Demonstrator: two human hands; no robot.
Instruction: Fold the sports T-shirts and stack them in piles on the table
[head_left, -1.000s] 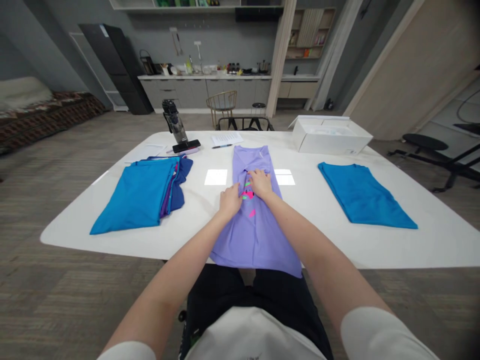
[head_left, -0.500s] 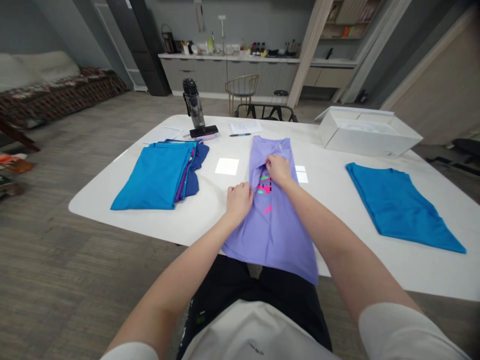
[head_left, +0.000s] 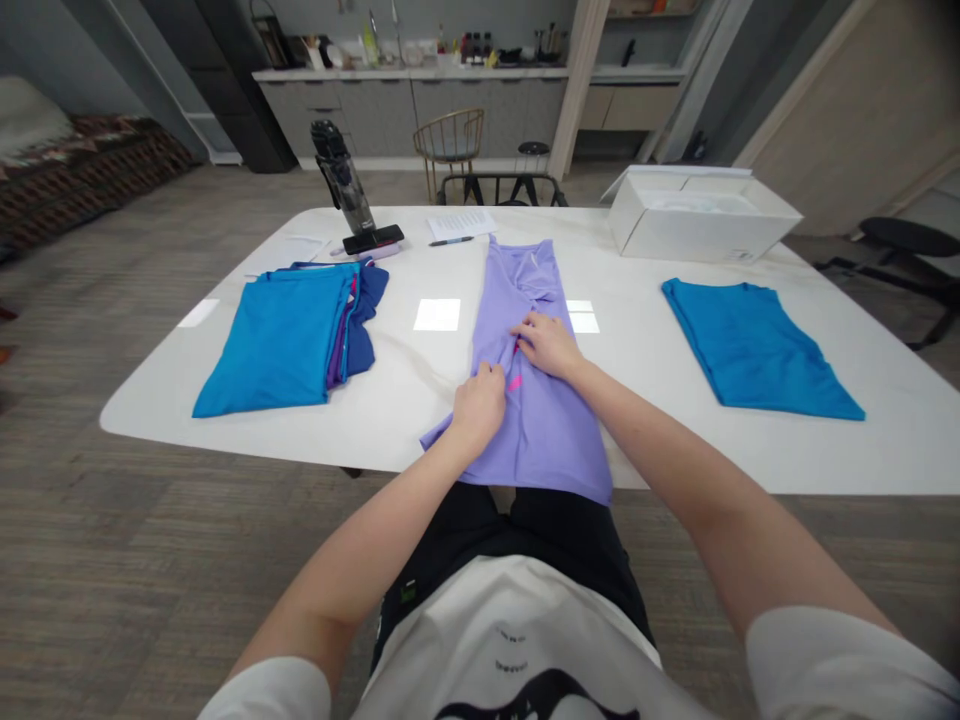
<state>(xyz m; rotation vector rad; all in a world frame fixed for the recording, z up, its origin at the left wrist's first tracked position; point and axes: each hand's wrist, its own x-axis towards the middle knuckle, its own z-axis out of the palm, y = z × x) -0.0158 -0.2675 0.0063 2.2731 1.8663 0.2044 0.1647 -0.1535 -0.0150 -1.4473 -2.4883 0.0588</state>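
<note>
Across the white worktop, left to right, as I view it through the head camera. At far left, beyond the worktop, sits a patterned sofa. On the worktop's left side lies a folded stack of blue shirts, with purple and navy layers showing along its right edge. Beyond the stack stand a water bottle and, just beside it, a black phone. Further right are a sheet of paper and a pen, the pen lying just below the sheet.

At centre, a lavender T-shirt lies lengthwise on the worktop, narrowed by folding, its near end hanging over the near edge. My left hand is closed, its fingers curled over a ridge of the fabric. My right hand is open and palm-down on the shirt, just beside the left hand and a pink print.

On the right, a white box sits near the far edge. Nearer, a folded blue shirt lies alone, well apart from the lavender T-shirt.
</note>
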